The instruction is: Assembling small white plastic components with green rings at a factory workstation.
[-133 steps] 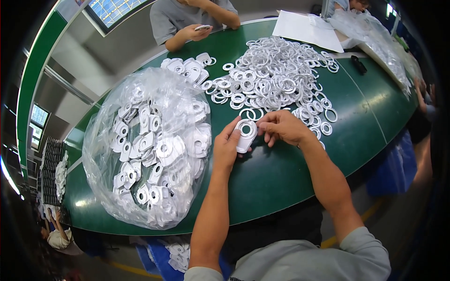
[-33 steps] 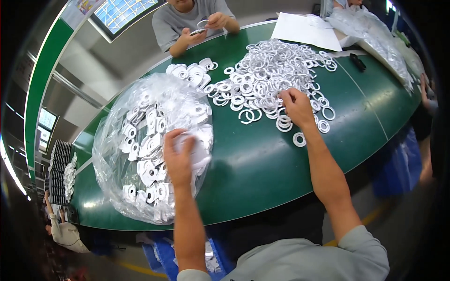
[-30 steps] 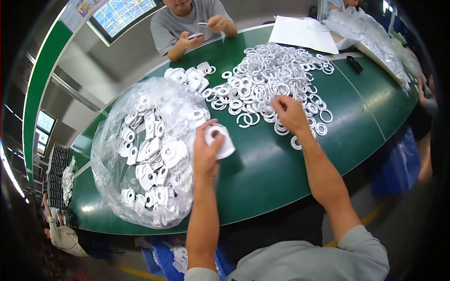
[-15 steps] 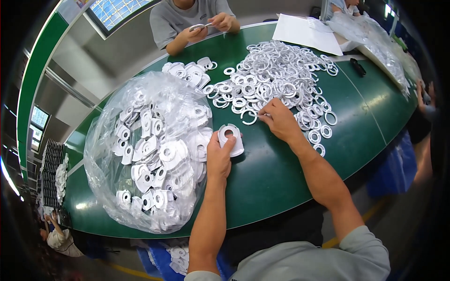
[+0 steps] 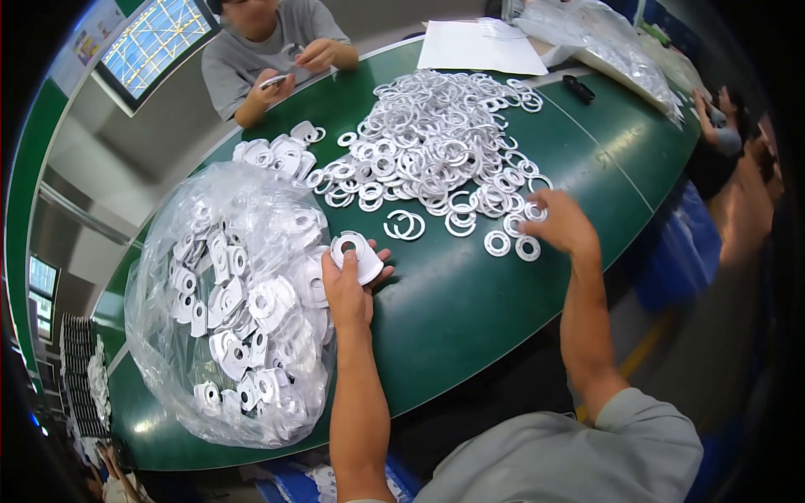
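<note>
My left hand [image 5: 345,293] holds a white flat plastic part [image 5: 359,258] with a round hole and a raised rim. Its thumb lies on the part, and its fingers show beyond the far side. Over the right edge of a heap of white plastic rings [image 5: 436,138] reaches my right hand [image 5: 563,225], thumb and forefinger apart around a loose ring [image 5: 535,211]; whether they touch it I cannot tell. Two overlapping rings [image 5: 406,225], one of them split, lie between the heap and my left hand.
A clear plastic bag [image 5: 151,335] full of similar white parts spreads at the left of the green table [image 5: 470,310]. More parts [image 5: 275,156] lie behind it. Across the table a person [image 5: 272,67] handles a part. White paper [image 5: 478,46] and a black object [image 5: 579,89] lie at the back.
My right hand has left the split ring it was touching at the heap's near edge and moved right to other rings. The left hand still holds its part, now with fingers spread. The view has turned.
</note>
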`<state>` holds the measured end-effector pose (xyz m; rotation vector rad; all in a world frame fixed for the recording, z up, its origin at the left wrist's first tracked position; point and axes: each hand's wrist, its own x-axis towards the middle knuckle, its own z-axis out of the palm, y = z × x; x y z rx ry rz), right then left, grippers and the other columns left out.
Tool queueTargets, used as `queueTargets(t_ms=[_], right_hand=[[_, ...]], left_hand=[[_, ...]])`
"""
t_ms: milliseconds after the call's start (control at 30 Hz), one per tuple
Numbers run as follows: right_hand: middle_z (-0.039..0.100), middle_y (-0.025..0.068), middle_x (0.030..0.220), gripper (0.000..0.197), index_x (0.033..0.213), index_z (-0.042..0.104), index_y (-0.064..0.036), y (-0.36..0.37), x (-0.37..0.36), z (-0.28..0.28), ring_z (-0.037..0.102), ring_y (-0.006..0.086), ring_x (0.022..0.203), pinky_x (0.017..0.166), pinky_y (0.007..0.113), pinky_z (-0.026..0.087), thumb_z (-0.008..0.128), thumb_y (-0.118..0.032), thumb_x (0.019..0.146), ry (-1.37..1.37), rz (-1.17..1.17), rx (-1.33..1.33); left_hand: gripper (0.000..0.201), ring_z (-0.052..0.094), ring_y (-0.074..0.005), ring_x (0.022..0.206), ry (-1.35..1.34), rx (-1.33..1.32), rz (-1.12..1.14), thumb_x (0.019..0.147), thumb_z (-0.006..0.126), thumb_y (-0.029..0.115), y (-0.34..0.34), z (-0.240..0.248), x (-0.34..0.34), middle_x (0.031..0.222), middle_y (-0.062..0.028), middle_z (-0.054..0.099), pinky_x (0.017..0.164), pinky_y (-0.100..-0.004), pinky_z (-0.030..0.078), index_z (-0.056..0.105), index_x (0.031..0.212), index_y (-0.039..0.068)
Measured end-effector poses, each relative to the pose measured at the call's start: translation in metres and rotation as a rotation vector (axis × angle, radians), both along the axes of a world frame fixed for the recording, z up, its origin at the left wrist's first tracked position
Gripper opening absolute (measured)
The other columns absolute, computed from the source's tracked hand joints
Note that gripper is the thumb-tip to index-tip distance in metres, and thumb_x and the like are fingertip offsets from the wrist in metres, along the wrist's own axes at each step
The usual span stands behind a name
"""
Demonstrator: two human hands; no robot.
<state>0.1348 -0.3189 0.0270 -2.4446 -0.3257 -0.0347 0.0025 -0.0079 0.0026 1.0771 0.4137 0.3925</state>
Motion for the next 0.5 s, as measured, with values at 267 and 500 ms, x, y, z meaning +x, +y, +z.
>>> queueTargets(t_ms=[267,500], right_hand=[[0.062,0.0121,0.084,0.047,0.104,0.064,-0.0001,0.029,-0.038,-0.019,0.060,0.0249,0.076,0.071,0.034,0.050,0.082,-0.015,0.063,-0.089,-0.008,0.050],[0.065,0.0032,0.071,0.019,0.089,0.070,0.0018,0.044,-0.036,0.018,0.055,0.0076,0.056,0.052,0.023,0.044,0.072,-0.015,0.080,0.204,0.082,0.387]], left_hand=[[0.026,0.068,-0.0312,0.090,-0.033,0.027,-0.022,0.099,0.044,0.017,0.002,-0.002,-0.001,0.110,-0.0185,0.061,0.063,-0.0368,0.060,0.039,0.121,0.004],[0.036,0.068,-0.0332,0.086,-0.124,-0.067,-0.242,0.101,0.043,0.027,0.000,-0.007,0.003,0.110,-0.0191,0.059,0.061,-0.0399,0.061,0.037,0.130,0.007]])
